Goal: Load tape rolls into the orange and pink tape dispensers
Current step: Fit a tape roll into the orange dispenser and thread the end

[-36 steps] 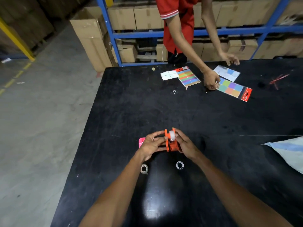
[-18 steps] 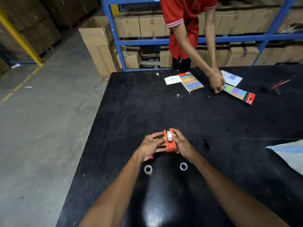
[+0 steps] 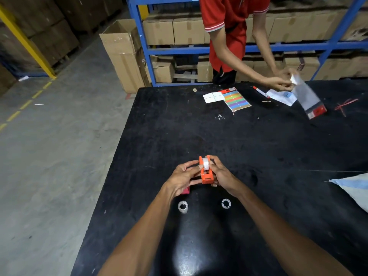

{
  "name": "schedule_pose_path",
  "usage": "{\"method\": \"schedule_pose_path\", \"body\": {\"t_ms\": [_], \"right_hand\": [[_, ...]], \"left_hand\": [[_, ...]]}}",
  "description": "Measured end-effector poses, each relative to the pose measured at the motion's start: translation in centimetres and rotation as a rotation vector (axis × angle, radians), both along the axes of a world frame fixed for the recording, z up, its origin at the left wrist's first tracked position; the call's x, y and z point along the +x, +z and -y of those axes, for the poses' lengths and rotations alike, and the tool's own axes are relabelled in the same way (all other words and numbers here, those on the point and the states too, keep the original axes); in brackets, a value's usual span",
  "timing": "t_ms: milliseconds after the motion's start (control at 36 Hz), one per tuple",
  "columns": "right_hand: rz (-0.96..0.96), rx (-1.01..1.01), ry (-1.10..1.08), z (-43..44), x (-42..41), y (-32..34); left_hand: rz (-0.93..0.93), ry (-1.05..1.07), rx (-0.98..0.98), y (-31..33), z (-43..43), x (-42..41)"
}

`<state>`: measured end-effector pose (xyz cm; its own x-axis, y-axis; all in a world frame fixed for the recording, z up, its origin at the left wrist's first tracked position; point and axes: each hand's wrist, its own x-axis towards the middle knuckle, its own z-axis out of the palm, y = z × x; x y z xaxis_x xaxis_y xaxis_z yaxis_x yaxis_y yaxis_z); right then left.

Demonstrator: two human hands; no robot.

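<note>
Orange dispenser [image 3: 206, 174] gripped between both hands above the black table [image 3: 258, 148], a tape roll [image 3: 206, 163] seated inside.

It is pinched at its flanks by left hand [image 3: 184, 177] and right hand [image 3: 223, 174]; judged light, rigid, slick plastic, best held by the sidewalls. Two spare rolls [image 3: 182, 206] are left nearby.

Left hand [image 3: 184, 177]: mine, fingers curled, pinching from the left side.
Right hand [image 3: 221, 172]: mine, fingers wrapped, clamping from the right.
Forearms: bare, both outstretched, converging forward.
</note>
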<state>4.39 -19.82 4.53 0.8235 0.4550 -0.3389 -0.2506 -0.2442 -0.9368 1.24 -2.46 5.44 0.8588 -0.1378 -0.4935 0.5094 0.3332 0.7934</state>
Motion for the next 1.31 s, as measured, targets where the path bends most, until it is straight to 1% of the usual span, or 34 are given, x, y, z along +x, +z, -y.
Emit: {"method": "schedule_pose_path", "body": {"t_ms": [111,167,194,278,333,389,444,500,556,667,889,1111,1306], "right_hand": [[0.018,-0.040,-0.019,0.1,0.4,1.0],[0.022,-0.095,-0.023,0.1,0.6,1.0],[0.059,-0.158,-0.022,0.2,0.8,1.0],[0.233,-0.378,-0.001,0.7,1.0,0.8],[0.349,-0.471,-0.016,1.0,0.8,1.2],[0.481,-0.501,-0.047,1.3,0.5,1.6],[0.633,-0.481,-0.023,1.6,0.4,2.3],[0.797,-0.498,0.062,1.8,0.2,2.8],[0.902,-0.551,0.156,1.9,0.2,3.2],[0.991,-0.653,0.217,1.4,0.3,3.6],[1.114,-0.753,0.178,0.5,0.3,3.9],[1.161,-0.741,0.149,0.5,0.2,3.7],[1.208,-0.658,0.106,0.7,-0.3,3.8]], "left_hand": [[0.004,0.000,-0.054,0.4,0.9,-0.3],[-0.012,0.004,-0.100,0.4,1.4,-0.6],[-0.024,0.016,-0.124,0.3,1.6,-0.8],[-0.053,0.069,-0.140,-0.1,2.0,-0.9],[-0.054,0.068,-0.119,-0.2,2.0,-1.0],[-0.055,0.060,-0.104,-0.2,1.9,-1.0],[-0.053,0.073,-0.098,-0.2,1.7,-0.9],[-0.043,0.080,-0.104,-0.1,1.4,-0.8],[-0.027,0.072,-0.112,0.2,1.3,-0.8],[-0.011,0.050,-0.101,0.7,1.3,-0.9],[0.004,0.029,-0.053,0.7,1.1,-1.2],[0.014,0.019,0.006,0.9,1.2,-1.2],[0.016,0.075,0.022,1.2,1.2,-0.9]]}}
